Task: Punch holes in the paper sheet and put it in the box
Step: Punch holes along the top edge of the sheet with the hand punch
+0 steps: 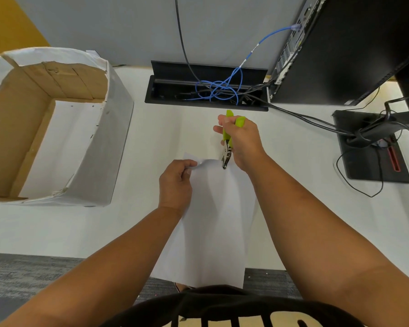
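A white paper sheet [210,223] hangs lifted over the desk's front edge, its far edge curled. My left hand [175,182] pinches the sheet's far left corner. My right hand [242,142] grips a hole punch [228,142] with green handles; its metal jaws sit on the sheet's far edge, just right of my left fingers. An open cardboard box [99,147] with white outer walls stands at the left; white paper lies on its floor.
The white desk [293,161] carries a black cable tray [206,90] with blue and black cables at the back. A black computer tower [340,50] stands at the back right, a monitor base [373,147] with cables beside it. Grey carpet lies below the desk's edge.
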### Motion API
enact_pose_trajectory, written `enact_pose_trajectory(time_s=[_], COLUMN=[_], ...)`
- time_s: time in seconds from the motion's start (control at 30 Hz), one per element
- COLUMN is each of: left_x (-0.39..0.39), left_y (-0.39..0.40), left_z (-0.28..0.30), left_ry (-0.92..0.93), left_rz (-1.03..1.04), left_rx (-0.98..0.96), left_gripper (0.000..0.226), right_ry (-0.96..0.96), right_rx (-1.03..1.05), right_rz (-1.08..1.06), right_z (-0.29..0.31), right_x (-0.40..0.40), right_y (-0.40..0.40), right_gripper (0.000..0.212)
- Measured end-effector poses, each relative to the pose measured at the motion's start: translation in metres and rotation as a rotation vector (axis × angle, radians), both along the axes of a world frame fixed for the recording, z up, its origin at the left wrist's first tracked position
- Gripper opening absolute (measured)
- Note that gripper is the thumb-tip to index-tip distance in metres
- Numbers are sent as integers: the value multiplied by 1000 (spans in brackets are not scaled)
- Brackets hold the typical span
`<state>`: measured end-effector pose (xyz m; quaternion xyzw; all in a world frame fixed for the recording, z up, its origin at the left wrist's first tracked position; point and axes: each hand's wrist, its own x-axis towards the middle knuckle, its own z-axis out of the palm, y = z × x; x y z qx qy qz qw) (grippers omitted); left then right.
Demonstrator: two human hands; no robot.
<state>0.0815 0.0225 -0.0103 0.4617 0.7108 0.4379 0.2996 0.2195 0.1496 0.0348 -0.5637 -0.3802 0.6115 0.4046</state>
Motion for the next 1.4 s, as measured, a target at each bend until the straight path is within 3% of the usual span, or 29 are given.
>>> enact_pose_trajectory(time_s=[0.13,0.27,0.53,0.7,0.87,1.0,1.4], left_x=[3,2,6,15,10,8,8], left_y=[1,-3,-5,-6,-6,-6,-7], left_z=[0,0,2,3,1,0,-4], left_ry=[15,-10,-74,-60,-33,-23,79], left_rz=[-7,11,47,-1,6,17,-35], left_rx=[2,-18,-40,-15,-26,-32,32], left_gripper=[27,28,29,28,28,27,27], right_ry=[-31,56,94,19,85,14,-69], right_rx=[3,-28,-49,-38,-48,-30,-48], right_rz=[37,-135,-244,-107,-30,22,80], right_z=[3,1,4,2,3,10,1], right_x=[-4,1,2,1,3,3,5], right_y=[-3,-1,-4,-3,-3,-5,-3], right_gripper=[9,4,5,5,28,47,29])
